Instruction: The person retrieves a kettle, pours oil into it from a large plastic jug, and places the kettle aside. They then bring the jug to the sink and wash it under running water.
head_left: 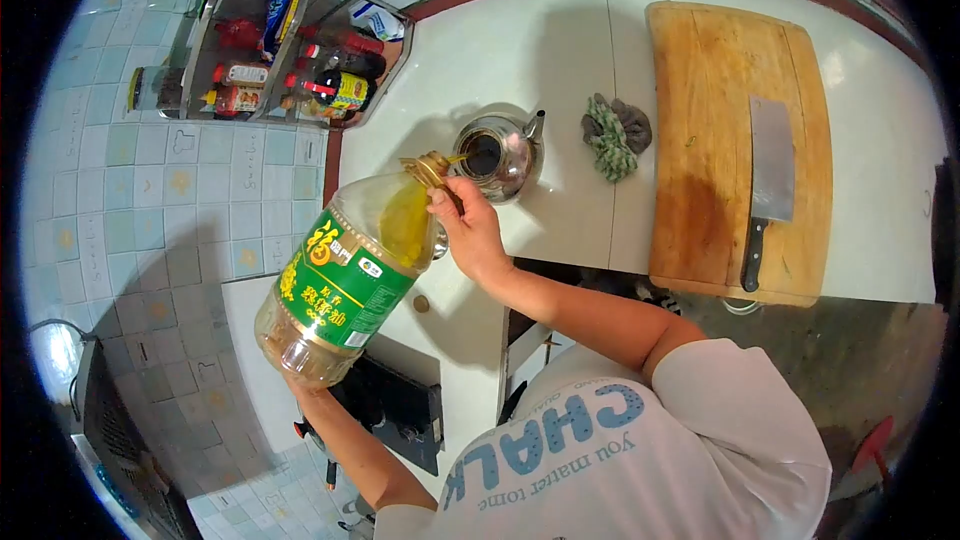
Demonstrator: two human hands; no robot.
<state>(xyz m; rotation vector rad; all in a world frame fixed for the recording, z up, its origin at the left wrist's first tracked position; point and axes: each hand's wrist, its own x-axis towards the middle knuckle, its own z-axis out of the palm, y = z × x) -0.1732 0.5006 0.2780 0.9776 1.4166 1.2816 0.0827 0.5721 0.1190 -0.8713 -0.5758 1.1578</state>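
The right hand (467, 223) is clamped around the neck of a large, clear oil bottle (345, 285) with a green label, which tilts over the left part of the white worktop (470, 50). The left hand (298, 386) is under the bottle's base, mostly hidden behind it, so I cannot tell how its fingers are set. Yellow oil (408, 218) lies toward the bottle's neck, and a thin stream runs from its mouth to the round opening of a shiny metal pot (512, 165) just to the right. Near the bottle's right side lies a small round disc (421, 304). Farther right lie a green and grey cloth (612, 138) and a wooden chopping board (700, 90), with a cleaver (772, 162) on it, handle toward the near side. A rack (230, 2) of bottles and packets stands far left.
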